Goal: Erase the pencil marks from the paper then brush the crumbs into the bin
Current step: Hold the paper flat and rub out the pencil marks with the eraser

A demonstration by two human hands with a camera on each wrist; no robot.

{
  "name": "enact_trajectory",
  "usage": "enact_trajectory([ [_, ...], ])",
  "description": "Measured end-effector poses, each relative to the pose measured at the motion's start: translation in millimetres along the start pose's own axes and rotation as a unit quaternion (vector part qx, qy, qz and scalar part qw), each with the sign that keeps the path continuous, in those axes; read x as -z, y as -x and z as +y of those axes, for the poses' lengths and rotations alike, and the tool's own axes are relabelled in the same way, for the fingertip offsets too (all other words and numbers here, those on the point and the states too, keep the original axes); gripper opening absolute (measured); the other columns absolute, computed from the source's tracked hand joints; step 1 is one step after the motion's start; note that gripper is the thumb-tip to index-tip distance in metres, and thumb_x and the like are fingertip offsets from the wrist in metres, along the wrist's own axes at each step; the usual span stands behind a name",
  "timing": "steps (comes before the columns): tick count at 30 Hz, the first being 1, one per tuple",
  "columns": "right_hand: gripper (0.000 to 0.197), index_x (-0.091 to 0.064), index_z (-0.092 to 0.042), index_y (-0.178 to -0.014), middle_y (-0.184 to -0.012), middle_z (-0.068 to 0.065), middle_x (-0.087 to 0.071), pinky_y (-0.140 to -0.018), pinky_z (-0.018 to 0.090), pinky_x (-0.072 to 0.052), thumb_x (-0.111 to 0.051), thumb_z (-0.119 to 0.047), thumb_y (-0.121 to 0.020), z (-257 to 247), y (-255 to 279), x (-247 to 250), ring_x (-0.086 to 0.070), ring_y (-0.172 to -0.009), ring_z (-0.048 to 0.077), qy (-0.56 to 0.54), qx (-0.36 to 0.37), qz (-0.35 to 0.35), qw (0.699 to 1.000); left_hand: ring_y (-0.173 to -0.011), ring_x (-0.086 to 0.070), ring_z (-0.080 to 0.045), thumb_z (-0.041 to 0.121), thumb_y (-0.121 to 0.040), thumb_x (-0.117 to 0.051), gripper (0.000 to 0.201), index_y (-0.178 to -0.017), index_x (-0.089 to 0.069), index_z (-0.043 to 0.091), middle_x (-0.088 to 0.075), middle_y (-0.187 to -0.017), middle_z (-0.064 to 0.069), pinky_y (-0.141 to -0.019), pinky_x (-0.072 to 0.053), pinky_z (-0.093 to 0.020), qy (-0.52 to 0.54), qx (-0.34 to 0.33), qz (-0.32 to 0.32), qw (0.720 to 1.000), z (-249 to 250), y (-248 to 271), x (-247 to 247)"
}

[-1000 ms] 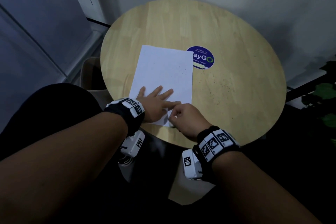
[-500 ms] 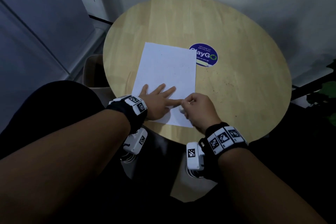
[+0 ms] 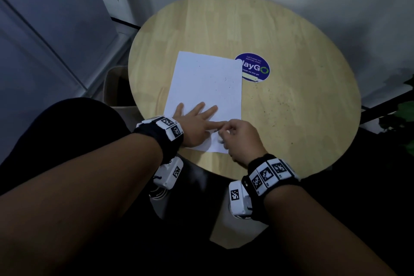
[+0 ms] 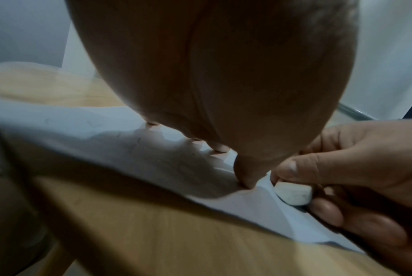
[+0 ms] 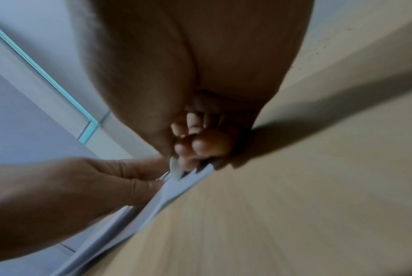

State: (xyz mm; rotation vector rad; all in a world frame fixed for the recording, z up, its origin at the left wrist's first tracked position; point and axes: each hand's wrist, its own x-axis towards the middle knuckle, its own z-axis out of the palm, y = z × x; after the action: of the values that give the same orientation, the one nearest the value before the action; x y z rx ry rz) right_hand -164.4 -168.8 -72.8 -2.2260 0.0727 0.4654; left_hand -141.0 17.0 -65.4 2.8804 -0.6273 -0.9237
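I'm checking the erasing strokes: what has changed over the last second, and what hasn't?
The right hand, pinching the eraser, moved right along the near end of the paper and then back left toward the left hand; nothing was picked up or released. The left hand stayed flat on the paper, the paper stayed in place beside the blue sticker, and crumbs still dot the table.
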Motion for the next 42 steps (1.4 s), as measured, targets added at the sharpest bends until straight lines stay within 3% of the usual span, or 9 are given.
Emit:
enact_trajectory([
  [6,0.017,-0.073,-0.013,-0.082,-0.061,-0.003,-0.071,-0.054,0.03,-0.048,-0.067,-0.017,-0.098,-8,10,11,-0.059,-0.051,0.018,0.055,-0.015,-0.132,0.99,-0.161,0.019,-0.026,0.031,-0.115,-0.028,0.06,-0.16,-0.002,0.062,0.02,-0.175,0.011,-0.12,0.003,-0.075,0.005,-0.004,0.0,1.0,-2,0,-3],
  [10,0.019,-0.07,-0.014,-0.086,-0.066,0.002,-0.07,-0.046,0.029,-0.042,-0.065,-0.022,-0.103,-4,3,8,-0.053,-0.042,0.009,-0.056,-0.043,-0.032,0.997,-0.161,0.019,-0.026,0.033,-0.115,-0.028,0.06,-0.16,0.001,0.062,0.02,-0.175,0.011,-0.12,0.002,-0.076,-0.004,-0.002,0.006,1.0,-3,-3,-4],
  [13,0.02,-0.07,-0.025,-0.076,-0.073,-0.003,-0.072,-0.054,0.034,-0.052,-0.07,-0.026,-0.096,-3,1,1,-0.065,-0.058,0.013,0.006,0.004,-0.003,1.0,-0.161,0.019,-0.025,0.033,-0.114,-0.028,0.061,-0.16,0.001,0.062,0.02,-0.174,0.011,-0.121,0.004,-0.075,-0.001,-0.004,-0.002,1.0,-3,-3,-4],
  [18,0.015,-0.073,-0.011,-0.082,-0.07,0.002,-0.073,-0.057,0.032,-0.048,-0.069,-0.015,-0.096,-9,10,8,-0.06,-0.054,0.022,0.054,-0.023,-0.133,0.989,-0.161,0.019,-0.025,0.032,-0.114,-0.029,0.061,-0.16,-0.001,0.062,0.02,-0.174,0.012,-0.121,0.003,-0.075,0.001,-0.008,0.002,1.0,-2,1,-6],
  [24,0.019,-0.067,-0.018,-0.083,-0.071,0.003,-0.071,-0.046,0.037,-0.054,-0.066,-0.025,-0.101,-1,4,6,-0.064,-0.053,0.029,-0.018,-0.025,-0.011,0.999,-0.161,0.019,-0.026,0.032,-0.115,-0.028,0.061,-0.161,0.001,0.06,0.02,-0.174,0.011,-0.121,0.002,-0.075,-0.007,-0.004,-0.001,1.0,-1,0,-4],
  [30,0.016,-0.068,-0.011,-0.079,-0.067,0.011,-0.072,-0.054,0.039,-0.053,-0.067,-0.014,-0.094,-4,10,15,-0.059,-0.052,0.027,0.022,-0.04,-0.128,0.991,-0.161,0.021,-0.027,0.035,-0.114,-0.027,0.06,-0.16,0.0,0.063,0.022,-0.174,0.011,-0.122,0.005,-0.071,0.01,-0.004,-0.006,1.0,0,4,-3],
  [36,0.017,-0.067,-0.017,-0.083,-0.073,0.006,-0.069,-0.051,0.032,-0.049,-0.067,-0.022,-0.099,-2,7,8,-0.058,-0.055,0.019,-0.006,-0.009,-0.02,1.0,-0.16,0.02,-0.028,0.036,-0.113,-0.032,0.064,-0.159,0.003,0.063,0.022,-0.174,0.01,-0.122,0.003,-0.073,-0.001,0.0,-0.011,1.0,-1,-2,-4],
  [39,0.015,-0.071,-0.019,-0.08,-0.069,-0.005,-0.071,-0.061,0.026,-0.046,-0.072,-0.019,-0.094,-5,11,16,-0.061,-0.056,0.007,0.133,0.031,-0.101,0.985,-0.16,0.022,-0.027,0.033,-0.111,-0.036,0.068,-0.159,0.002,0.063,0.023,-0.174,0.011,-0.122,0.005,-0.072,0.0,0.003,-0.023,1.0,0,0,-2],
  [42,0.015,-0.072,-0.013,-0.084,-0.069,0.002,-0.075,-0.053,0.026,-0.046,-0.07,-0.019,-0.098,-3,15,23,-0.06,-0.049,0.011,0.072,-0.021,-0.13,0.989,-0.16,0.023,-0.027,0.039,-0.11,-0.039,0.069,-0.159,0.002,0.063,0.024,-0.173,0.011,-0.122,0.005,-0.072,0.008,0.005,-0.025,1.0,1,1,1],
])
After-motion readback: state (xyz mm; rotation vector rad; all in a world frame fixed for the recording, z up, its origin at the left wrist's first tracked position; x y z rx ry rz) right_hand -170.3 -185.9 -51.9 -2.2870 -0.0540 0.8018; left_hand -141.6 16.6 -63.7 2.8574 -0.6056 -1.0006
